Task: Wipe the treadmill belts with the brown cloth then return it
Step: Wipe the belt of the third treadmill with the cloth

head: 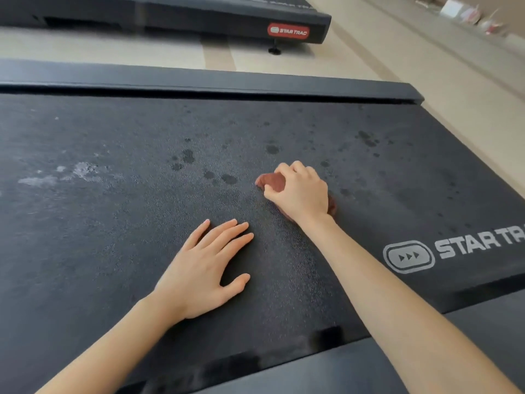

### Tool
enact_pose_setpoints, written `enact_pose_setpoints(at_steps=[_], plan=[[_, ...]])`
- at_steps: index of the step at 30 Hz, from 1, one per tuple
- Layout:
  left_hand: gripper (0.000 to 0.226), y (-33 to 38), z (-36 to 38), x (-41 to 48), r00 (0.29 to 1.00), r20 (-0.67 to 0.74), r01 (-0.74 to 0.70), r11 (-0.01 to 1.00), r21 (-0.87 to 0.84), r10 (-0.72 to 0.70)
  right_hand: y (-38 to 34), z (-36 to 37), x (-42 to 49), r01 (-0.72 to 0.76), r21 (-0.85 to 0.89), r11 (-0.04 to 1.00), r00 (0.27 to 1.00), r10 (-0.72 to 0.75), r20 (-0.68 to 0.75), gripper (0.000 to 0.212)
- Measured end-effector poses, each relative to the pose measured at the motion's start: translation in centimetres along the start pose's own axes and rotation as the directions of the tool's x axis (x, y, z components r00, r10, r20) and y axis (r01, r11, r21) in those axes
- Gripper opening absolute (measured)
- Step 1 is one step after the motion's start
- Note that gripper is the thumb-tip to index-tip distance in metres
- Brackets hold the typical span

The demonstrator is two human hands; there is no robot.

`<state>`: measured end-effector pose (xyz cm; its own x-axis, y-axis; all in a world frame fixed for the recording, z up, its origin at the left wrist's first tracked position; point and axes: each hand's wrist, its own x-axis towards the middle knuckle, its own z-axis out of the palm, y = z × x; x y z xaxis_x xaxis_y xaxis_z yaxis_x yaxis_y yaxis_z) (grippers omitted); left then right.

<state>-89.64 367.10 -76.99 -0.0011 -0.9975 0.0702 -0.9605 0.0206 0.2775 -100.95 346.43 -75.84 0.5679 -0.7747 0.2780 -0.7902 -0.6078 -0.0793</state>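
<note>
A wide black treadmill belt [119, 211] fills most of the head view, marked with dark wet spots and a pale smear at the left. My right hand [299, 190] grips a bunched brown cloth [274, 181] and holds it down on the belt near its middle; most of the cloth is hidden under the hand. My left hand [204, 268] lies flat on the belt, fingers spread and straight, a little nearer to me and to the left of the cloth.
A black side rail [199, 81] borders the belt's far edge. A second treadmill [227, 15] with a red logo stands beyond a strip of pale wood floor [426, 66]. Small boxes lie blurred along the wall at top right.
</note>
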Motion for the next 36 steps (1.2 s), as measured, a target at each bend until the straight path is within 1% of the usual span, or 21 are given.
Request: enact_pose_setpoints(at_steps=[3, 4, 8, 11, 13, 16, 20, 24, 27, 30, 33, 36], plan=[[0.073, -0.3, 0.1, 0.0, 0.995, -0.048, 0.086, 0.994, -0.063, -0.089, -0.1, -0.8, -2.8, 0.033, -0.026, 0.999, 0.999, -0.034, -0.035, 0.034], [0.073, -0.3, 0.2, 0.0, 0.994, -0.051, 0.094, 0.994, -0.062, -0.097, -0.2, -1.4, -4.5, 0.051, -0.021, 0.998, 0.998, -0.052, -0.046, 0.032], [0.075, -0.4, 0.7, -0.1, 0.997, -0.034, 0.076, 0.997, 0.028, -0.075, -0.1, -4.1, -13.1, 0.095, 0.034, 0.995, 0.99, -0.091, -0.103, 0.022], [0.072, 0.1, 0.5, 0.5, 0.997, -0.043, 0.07, 0.998, 0.003, -0.07, 0.4, -5.1, -17.6, 0.105, 0.055, 0.993, 0.989, -0.099, -0.106, 0.02], [0.069, 0.8, 0.7, 1.3, 0.999, -0.04, 0.012, 1.0, -0.021, -0.013, 0.8, -5.0, -17.6, 0.098, 0.057, 0.994, 0.99, -0.091, -0.107, 0.019], [0.068, 1.8, 1.4, 2.2, 0.998, -0.027, -0.054, 0.999, -0.008, 0.053, 1.1, -4.4, -14.7, 0.05, 0.064, 0.997, 0.992, -0.042, -0.121, 0.02], [0.065, 1.7, 1.8, 2.7, 0.997, -0.041, -0.061, 0.998, -0.001, 0.061, 2.7, -2.7, -9.5, -0.038, 0.014, 0.999, 0.991, 0.039, -0.128, 0.026], [0.065, 1.8, 1.3, 2.6, 0.998, -0.036, -0.051, 0.999, 0.001, 0.051, 5.1, -1.2, -3.7, -0.141, -0.016, 0.99, 0.988, 0.14, -0.058, 0.031], [0.067, 2.0, 0.8, 2.4, 0.999, 0.03, -0.027, 1.0, 0.005, 0.027, 5.9, -0.9, -1.7, -0.191, -0.033, 0.981, 0.982, 0.19, -0.019, 0.036], [0.074, 2.1, 0.7, 2.2, 1.0, 0.028, -0.014, 0.999, 0.043, 0.013, 5.1, -1.6, -3.5, -0.192, -0.072, 0.979, 0.981, 0.191, -0.026, 0.037], [0.078, 2.6, 1.0, 2.4, 1.0, 0.007, -0.002, 0.999, 0.05, 0.001, 4.1, -3.1, -8.2, -0.153, -0.092, 0.984, 0.988, 0.151, -0.031, 0.033], [0.076, 3.3, 1.4, 3.2, 1.0, 0.009, -0.02, 0.999, 0.05, 0.02, 3.6, -4.7, -14.2, -0.141, -0.089, 0.986, 0.986, 0.132, -0.1, 0.028]])
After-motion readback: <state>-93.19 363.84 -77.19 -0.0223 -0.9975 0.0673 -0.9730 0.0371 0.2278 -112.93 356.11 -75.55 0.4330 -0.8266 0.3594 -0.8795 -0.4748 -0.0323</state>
